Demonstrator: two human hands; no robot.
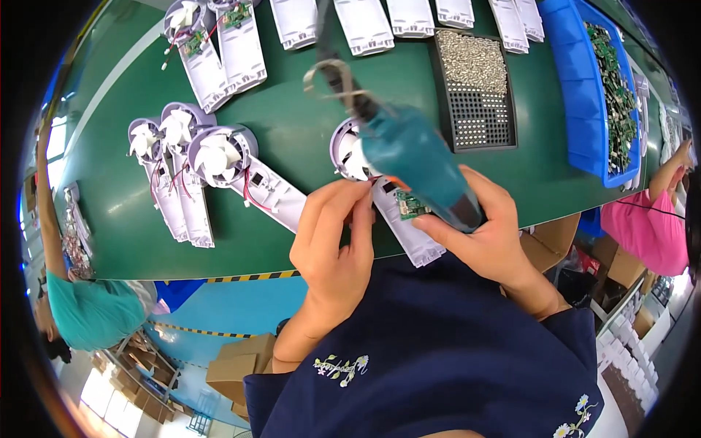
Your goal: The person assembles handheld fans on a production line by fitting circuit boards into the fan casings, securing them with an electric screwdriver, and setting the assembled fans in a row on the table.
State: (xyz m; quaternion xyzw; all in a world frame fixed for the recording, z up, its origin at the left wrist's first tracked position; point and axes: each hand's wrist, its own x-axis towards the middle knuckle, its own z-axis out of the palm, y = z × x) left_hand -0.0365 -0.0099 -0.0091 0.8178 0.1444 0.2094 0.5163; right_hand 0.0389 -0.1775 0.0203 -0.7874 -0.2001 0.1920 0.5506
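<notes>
Clamps right hand (493,230) round driver (420,160); pinches fingertips of left hand (332,237) together by fan (418,242), cannot tell on what; has fan lying at table's (292,95) near edge, between hands: likely light, stiff, slick, fragile at board (410,206); best held by rim (335,146)

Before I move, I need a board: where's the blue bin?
In the head view, the blue bin stands at upper right on the green table, right of the black tray.

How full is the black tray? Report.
The black tray is partly filled: small metal pieces are heaped at its far end, while many holes at its near end look empty.
</notes>
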